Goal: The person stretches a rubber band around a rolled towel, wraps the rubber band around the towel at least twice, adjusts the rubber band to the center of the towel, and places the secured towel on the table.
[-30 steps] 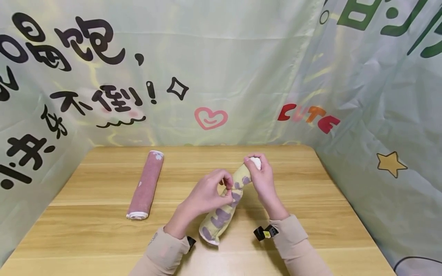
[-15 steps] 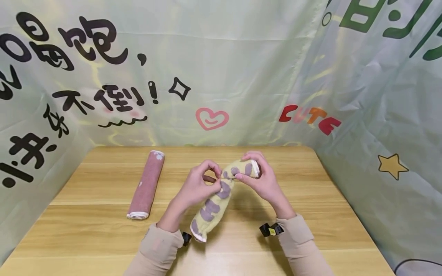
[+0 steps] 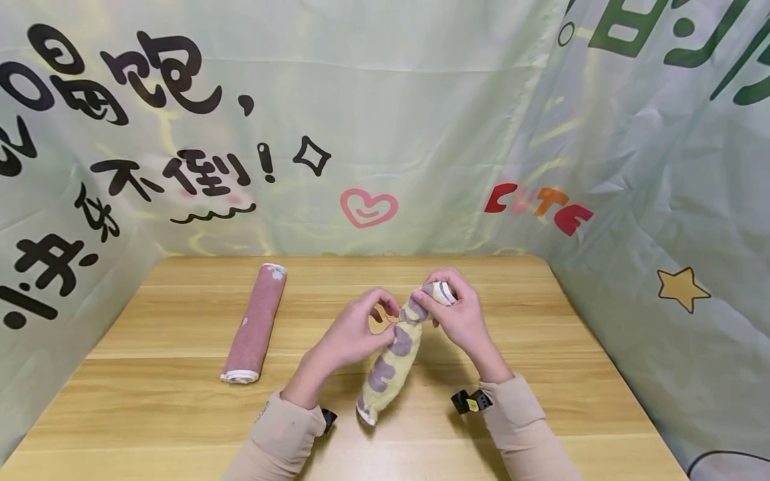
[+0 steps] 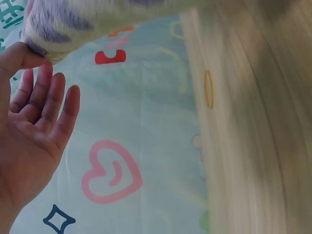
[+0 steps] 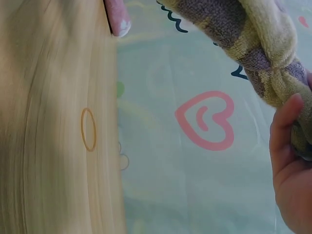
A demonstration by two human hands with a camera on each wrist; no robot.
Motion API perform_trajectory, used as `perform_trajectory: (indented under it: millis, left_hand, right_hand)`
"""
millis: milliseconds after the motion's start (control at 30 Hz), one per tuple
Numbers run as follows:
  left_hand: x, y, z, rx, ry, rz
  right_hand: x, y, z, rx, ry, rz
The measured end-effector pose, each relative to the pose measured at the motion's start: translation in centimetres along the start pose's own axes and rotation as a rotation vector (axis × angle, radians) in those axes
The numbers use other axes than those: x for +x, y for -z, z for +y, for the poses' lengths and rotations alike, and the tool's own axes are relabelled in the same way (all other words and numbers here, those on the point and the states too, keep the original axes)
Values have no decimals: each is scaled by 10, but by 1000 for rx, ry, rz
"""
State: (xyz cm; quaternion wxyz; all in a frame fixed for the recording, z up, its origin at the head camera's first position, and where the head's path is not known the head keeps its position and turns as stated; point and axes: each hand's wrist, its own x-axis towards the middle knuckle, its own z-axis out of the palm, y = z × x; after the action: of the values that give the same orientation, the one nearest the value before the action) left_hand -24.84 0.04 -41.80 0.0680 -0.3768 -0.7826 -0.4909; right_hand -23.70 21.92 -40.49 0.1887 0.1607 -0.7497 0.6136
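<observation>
A rolled yellow towel (image 3: 391,364) with purple patches hangs slanted above the table, narrowed at a cinch near its upper part. My right hand (image 3: 460,314) grips its upper end, thumb across the roll, just below the white edge. My left hand (image 3: 355,331) is at the cinch, thumb and index pinching a thin yellowish rubber band (image 3: 391,319) beside the towel. Its other fingers are loosely bent in the left wrist view. The right wrist view shows twisted folds of the towel (image 5: 258,53) close to my fingers.
A pink rolled towel (image 3: 255,324) with white ends lies at the left of the wooden table (image 3: 180,427). A thin orange loop (image 4: 208,88) lies on the tabletop in both wrist views. Printed cloth curtains (image 3: 421,133) stand around the table's back and sides.
The yellow towel swung left and its upper end bent sideways, then it came back right and straightened. My right hand's grip shifted around the upper end; my left hand stayed at the cinch.
</observation>
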Motion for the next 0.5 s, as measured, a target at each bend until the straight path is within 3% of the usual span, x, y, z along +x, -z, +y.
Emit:
perform_trajectory:
  millis: [100,233,367,500]
  left_hand:
    - [0,1,3,7,-23,52]
    - [1,1,7,35,-101,110]
    - [2,-1,11,113,-168,114]
    - [2,-2,12,160,-197,94]
  right_hand:
    - [0,0,0,-21,-16,12]
    - [0,0,-1,-40,-31,20]
    - [-1,-2,-4,-52,-63,28]
    - [-2,-3,-6,-58,-116,42]
